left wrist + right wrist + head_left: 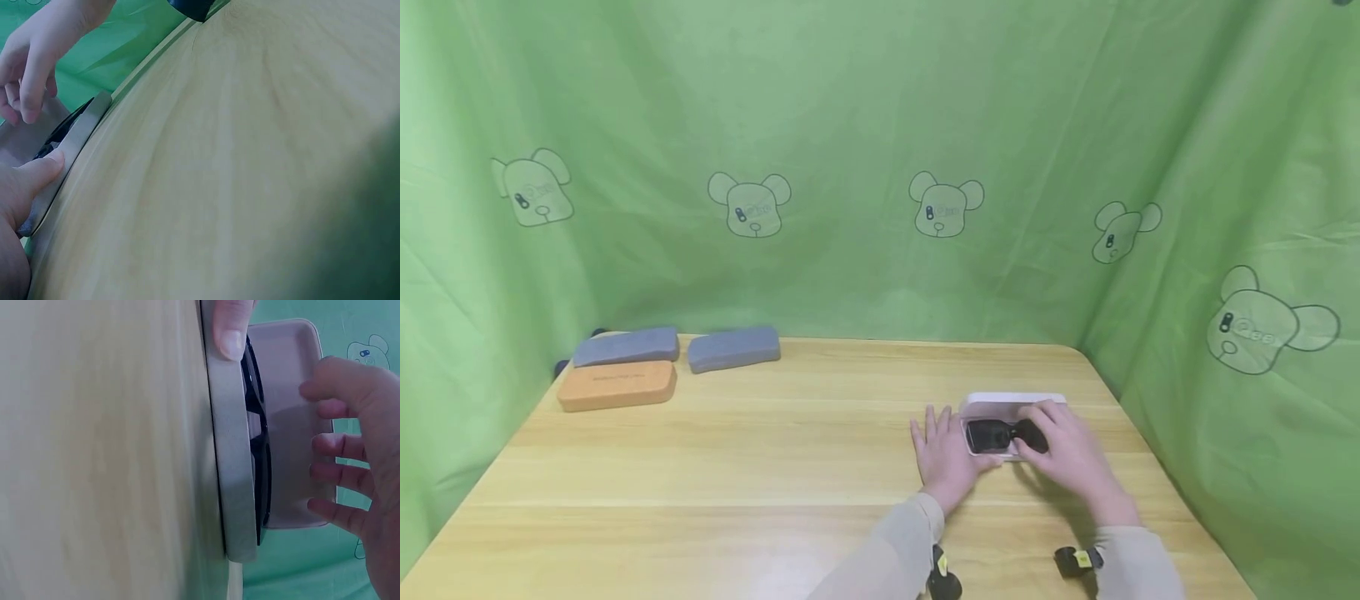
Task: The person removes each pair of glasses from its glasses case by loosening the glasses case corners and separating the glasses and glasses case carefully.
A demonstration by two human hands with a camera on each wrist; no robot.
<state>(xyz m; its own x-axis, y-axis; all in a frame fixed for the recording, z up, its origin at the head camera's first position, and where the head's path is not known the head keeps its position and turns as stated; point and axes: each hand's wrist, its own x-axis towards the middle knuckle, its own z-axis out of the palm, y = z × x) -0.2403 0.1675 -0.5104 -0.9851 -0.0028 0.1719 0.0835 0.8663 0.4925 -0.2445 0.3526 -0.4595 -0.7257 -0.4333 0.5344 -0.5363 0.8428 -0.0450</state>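
The tabletop (737, 475) was pale, smooth wood or wood-look laminate, its light sheen brightening into glare at seven o'clock. Towards its three o'clock, the sunglasses (987, 436) showed glossy black plastic, reflective across the lenses, inside a case (232, 462) with a smooth, matt outer wall and a dull lid lining (287, 431). At ten o'clock, the orange case (617, 387) and two blue-grey cases (733, 349) looked matt. Behind, at twelve, hung creased green cloth (850, 283), faintly shiny; the sleeves (891, 550) were matt fabric.
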